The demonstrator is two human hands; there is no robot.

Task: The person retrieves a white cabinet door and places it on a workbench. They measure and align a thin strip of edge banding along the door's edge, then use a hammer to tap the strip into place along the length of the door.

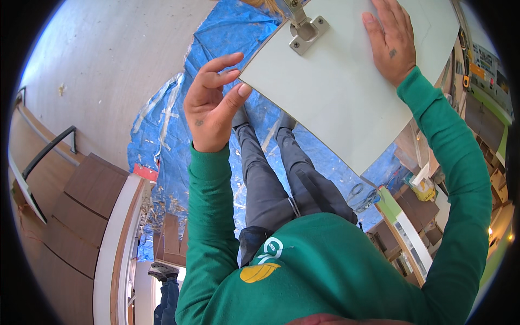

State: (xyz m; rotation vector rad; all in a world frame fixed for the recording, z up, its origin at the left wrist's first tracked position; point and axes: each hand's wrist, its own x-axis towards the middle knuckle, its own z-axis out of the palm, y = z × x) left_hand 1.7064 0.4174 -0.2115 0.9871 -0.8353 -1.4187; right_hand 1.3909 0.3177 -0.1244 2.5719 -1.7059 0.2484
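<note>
A pale grey-white cabinet door panel [346,92] is held out in front of me, with a metal hinge [304,30] fixed near its far edge. My right hand [391,40] lies flat on the panel's face, fingers spread, close to the right of the hinge. My left hand [214,103] is raised at the panel's near left corner, fingers apart, the thumb tip touching the panel's edge. It holds nothing. Both arms wear green sleeves. My legs in grey trousers [276,179] stand below the panel.
A blue tarp [162,130] covers the concrete floor under my feet. Brown wooden boards [89,189] and a white curved edge lie to the left. A cluttered bench with tools and scissors [363,195] stands at the right. Another person's shoe and jeans [165,281] show at the bottom left.
</note>
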